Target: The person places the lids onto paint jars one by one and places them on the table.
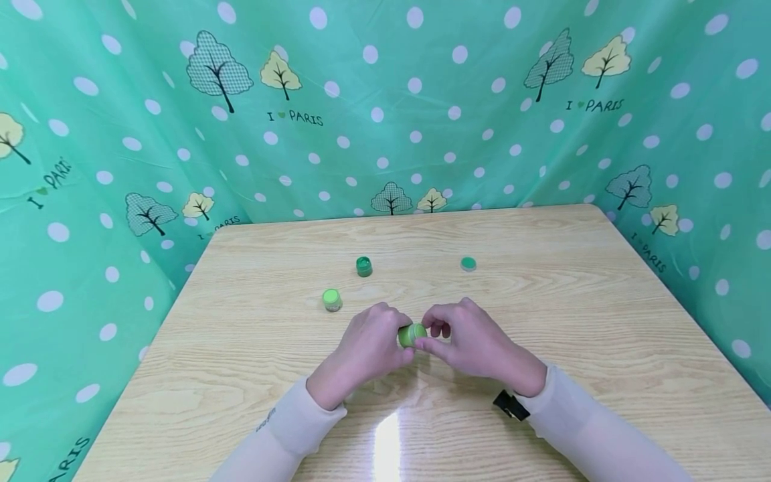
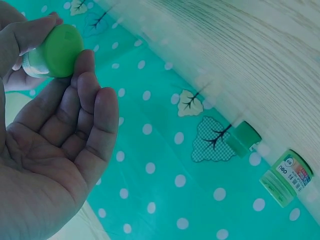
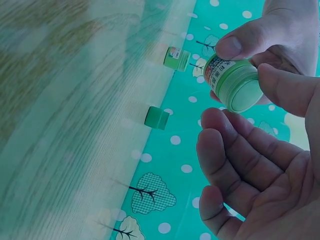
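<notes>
A small light-green paint jar with a clear, ribbed lid lies tilted between the two hands, close over the table. My left hand grips its body, the thumb pressed along the printed label in the right wrist view. From the other side, my right hand pinches the lid's rim between thumb and fingertips. Green colour fills the jar's base end in the left wrist view. Beyond the left hand stand another light-green jar and a dark-green jar.
A flat green disc with a pale rim lies on the wooden table, beyond the right hand. Green dotted cloth hangs behind and beside the table. A black strap piece sits at the right cuff.
</notes>
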`<action>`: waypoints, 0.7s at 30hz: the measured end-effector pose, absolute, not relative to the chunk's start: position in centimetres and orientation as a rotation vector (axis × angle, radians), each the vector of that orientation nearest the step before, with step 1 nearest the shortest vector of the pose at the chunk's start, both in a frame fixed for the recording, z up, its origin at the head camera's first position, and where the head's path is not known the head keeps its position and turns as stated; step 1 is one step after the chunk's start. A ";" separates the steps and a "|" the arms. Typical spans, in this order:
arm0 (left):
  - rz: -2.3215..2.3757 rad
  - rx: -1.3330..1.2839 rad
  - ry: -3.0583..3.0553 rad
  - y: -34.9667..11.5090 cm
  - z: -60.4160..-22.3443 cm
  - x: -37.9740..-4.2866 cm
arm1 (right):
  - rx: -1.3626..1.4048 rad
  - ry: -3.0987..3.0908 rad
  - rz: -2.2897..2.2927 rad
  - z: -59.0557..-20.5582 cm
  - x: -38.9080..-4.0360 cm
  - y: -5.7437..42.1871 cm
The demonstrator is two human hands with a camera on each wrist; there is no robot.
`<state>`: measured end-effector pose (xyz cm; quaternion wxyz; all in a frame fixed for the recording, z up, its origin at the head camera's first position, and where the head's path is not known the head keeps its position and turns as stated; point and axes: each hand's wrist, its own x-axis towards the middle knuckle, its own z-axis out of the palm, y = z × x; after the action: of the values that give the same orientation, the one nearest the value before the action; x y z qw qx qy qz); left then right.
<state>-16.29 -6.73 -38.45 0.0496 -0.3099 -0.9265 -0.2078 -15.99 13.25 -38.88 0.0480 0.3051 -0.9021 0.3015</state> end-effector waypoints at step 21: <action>-0.601 -0.938 -2.825 -6.8 -38.3 -16.2 | 0.851 -2.789 0.938 -38.5 -15.9 13.4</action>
<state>-16.22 -6.76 -38.29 0.0524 -0.3086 -0.9290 -0.1975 -15.94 13.38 -38.52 0.0391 0.2777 -0.9099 0.3058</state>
